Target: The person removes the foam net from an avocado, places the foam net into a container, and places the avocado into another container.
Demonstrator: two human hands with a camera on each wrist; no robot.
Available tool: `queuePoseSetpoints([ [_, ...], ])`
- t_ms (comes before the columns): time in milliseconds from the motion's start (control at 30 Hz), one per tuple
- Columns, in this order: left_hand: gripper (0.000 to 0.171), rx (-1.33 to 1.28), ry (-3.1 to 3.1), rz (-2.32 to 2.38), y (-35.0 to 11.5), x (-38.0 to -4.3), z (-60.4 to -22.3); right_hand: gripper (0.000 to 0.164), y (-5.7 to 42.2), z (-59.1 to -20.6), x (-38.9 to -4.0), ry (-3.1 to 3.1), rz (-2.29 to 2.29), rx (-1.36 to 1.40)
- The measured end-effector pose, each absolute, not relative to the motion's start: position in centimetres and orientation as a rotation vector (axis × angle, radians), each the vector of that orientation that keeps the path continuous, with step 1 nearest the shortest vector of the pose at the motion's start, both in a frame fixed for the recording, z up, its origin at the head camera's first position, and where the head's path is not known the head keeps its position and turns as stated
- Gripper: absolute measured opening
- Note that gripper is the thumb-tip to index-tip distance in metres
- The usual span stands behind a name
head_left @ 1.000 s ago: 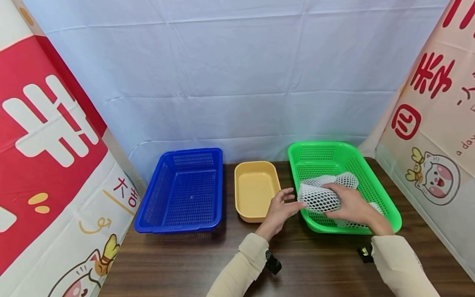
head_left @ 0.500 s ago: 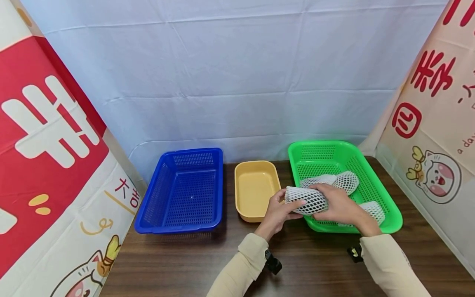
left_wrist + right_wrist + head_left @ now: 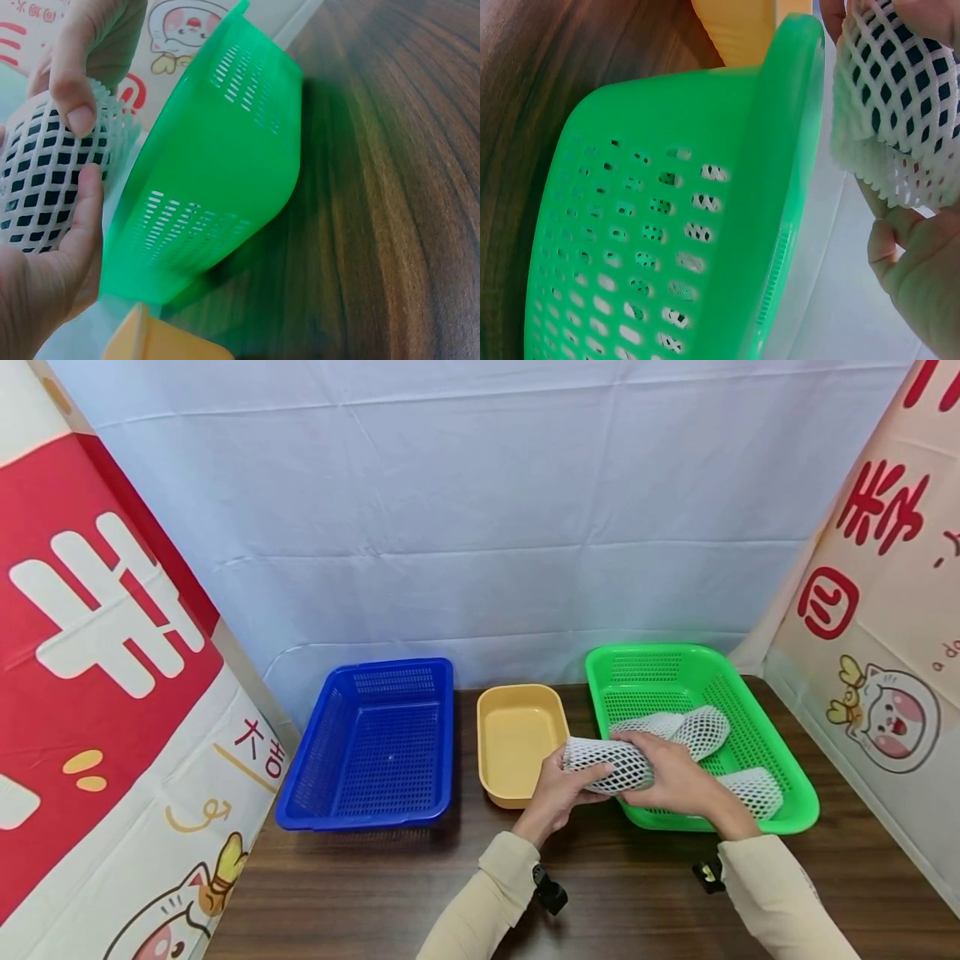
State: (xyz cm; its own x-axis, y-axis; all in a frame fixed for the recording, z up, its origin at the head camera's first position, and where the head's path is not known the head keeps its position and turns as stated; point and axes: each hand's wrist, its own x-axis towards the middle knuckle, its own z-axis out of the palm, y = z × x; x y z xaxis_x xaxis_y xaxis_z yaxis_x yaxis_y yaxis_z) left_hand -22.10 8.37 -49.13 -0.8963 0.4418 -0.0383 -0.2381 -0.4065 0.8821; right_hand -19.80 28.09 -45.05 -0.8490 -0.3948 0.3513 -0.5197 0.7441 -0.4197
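Both hands hold a dark, rounded thing wrapped in a white foam net sleeve (image 3: 592, 752), raised at the left rim of the green basket (image 3: 802, 806). My left hand (image 3: 551, 795) grips its left end, with the thumb lying over the netting. At the other end, my right hand (image 3: 671, 778) wraps around the sleeve. Dark patches show through the mesh of the sleeve (image 3: 37, 176) in the left wrist view; what is inside is otherwise hidden. Inside the green basket lie more white foam nets, one at the back right (image 3: 703, 731) and another at the front right (image 3: 756, 791).
A yellow tub (image 3: 517, 743) stands just left of the green basket, close behind my left hand. Further left is a blue basket (image 3: 390, 764). All stand on a dark wooden table (image 3: 337, 893), with a pale cloth (image 3: 480, 510) hanging behind.
The net-wrapped thing has moved left, from over the green basket to its left rim. My left hand, earlier with fingers extended at its end, now grips it. My right hand has come left with it.
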Motion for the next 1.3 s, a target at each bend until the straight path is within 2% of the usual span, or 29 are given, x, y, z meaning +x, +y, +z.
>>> queuePoseSetpoints([
  [233,0.041,0.254,1.41,2.339,7.7,-22.2,-48.6,0.088,27.6,-44.8,-19.8,-2.684,0.882,0.727],
  [633,0.047,0.248,1.41,2.392,6.8,-22.2,-48.0,0.089,26.6,-44.3,-19.5,-2.677,1.072,0.701],
  [1033,0.046,0.28,1.453,2.382,5.2,-22.2,-48.2,0.056,24.8,-44.9,-18.9,-2.581,1.48,0.587],
  [1300,0.047,0.281,1.555,2.351,4.3,-22.2,-48.2,0.053,23.5,-45.3,-18.6,-2.276,2.181,0.464],
])
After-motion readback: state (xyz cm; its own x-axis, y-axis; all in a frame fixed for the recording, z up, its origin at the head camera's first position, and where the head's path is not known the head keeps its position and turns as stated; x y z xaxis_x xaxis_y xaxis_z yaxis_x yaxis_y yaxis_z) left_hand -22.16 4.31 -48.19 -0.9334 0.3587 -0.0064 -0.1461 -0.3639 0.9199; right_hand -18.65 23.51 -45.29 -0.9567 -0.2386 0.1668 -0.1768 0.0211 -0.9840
